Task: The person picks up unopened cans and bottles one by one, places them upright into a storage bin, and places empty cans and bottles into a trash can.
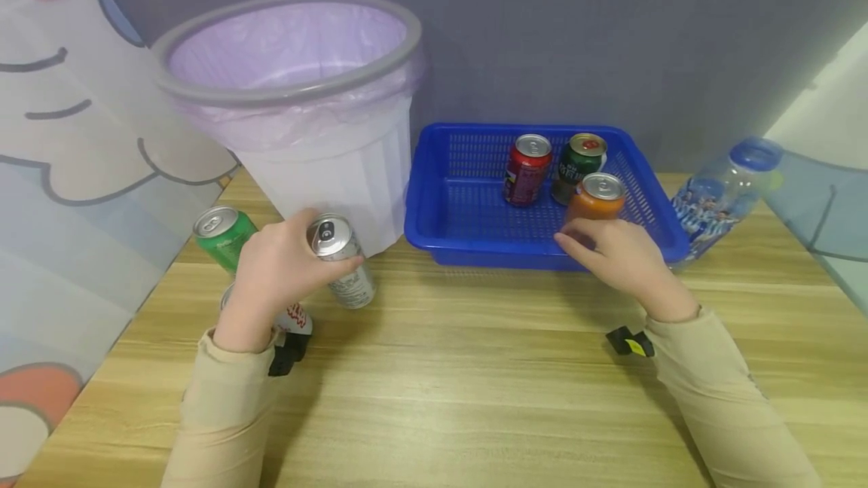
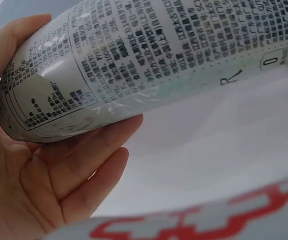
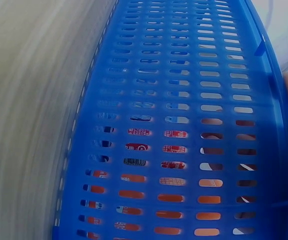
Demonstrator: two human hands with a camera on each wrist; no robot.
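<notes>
Beige sleeve (image 1: 224, 405) is at lower left; above it, the left hand (image 1: 274, 258) curls around a silver can (image 1: 351, 281). At right of centre, the right hand (image 1: 620, 251), with bent fingers, grips an orange can (image 1: 595, 206) inside the blue basket (image 1: 488, 247).

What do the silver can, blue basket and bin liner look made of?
Silver can: likely aluminium; shiny metallic lid with pull tab.
Blue basket: probably moulded plastic, semi-gloss; evenly slotted walls in one colour.
Bin liner: seemingly thin plastic film, faint sheen; translucent lilac, wrinkled.
</notes>
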